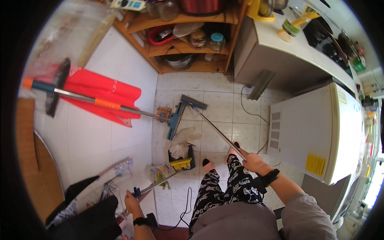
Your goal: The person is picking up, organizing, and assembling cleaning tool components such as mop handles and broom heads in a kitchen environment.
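Note:
My right hand [254, 163] is closed around the metal handle of a broom [216, 131]. Its dark bristled head [194, 102] rests on the tiles, by the blue head of a leaning squeegee mop [174, 121]. At lower left, my left hand [132, 202] is wrapped round the upper end of a long-handled dustpan's pole [158, 184]. The black dustpan [192, 157], with a yellow comb-like part, sits on the floor left of my feet. Crumpled whitish plastic [179, 151] lies in it. A sheer plastic bag [189, 134] lies just beyond.
A wooden shelf [188, 51] holds pots and jars ahead. On the right stand a counter [296, 46] and a white appliance [308, 120], with a cable [250, 108] on the floor. Red cloth [100, 86] hangs left; a plastic bag [158, 174] lies by the dustpan.

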The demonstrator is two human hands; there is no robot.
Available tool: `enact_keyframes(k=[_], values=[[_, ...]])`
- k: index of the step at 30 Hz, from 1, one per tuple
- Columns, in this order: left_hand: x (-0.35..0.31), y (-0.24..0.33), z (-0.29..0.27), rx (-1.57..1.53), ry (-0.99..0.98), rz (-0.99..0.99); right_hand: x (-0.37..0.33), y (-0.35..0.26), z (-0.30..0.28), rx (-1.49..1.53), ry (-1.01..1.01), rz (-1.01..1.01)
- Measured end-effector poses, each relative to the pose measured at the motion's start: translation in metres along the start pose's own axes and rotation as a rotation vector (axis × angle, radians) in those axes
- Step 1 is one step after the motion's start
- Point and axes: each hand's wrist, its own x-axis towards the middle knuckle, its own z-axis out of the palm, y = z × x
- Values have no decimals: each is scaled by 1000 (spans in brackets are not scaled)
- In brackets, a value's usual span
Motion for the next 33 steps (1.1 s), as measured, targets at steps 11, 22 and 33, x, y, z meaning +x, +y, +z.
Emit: enact_keyframes(k=[11, 22, 33], values=[[-37, -33, -13, 29, 39, 49, 108, -15, 26, -434, 9, -2], [-72, -53, -41, 84, -174, 161, -101, -19, 94, 136, -426, 6], [-89, -107, -86, -173, -192, 359, -181, -50, 70, 365, -245, 61]])
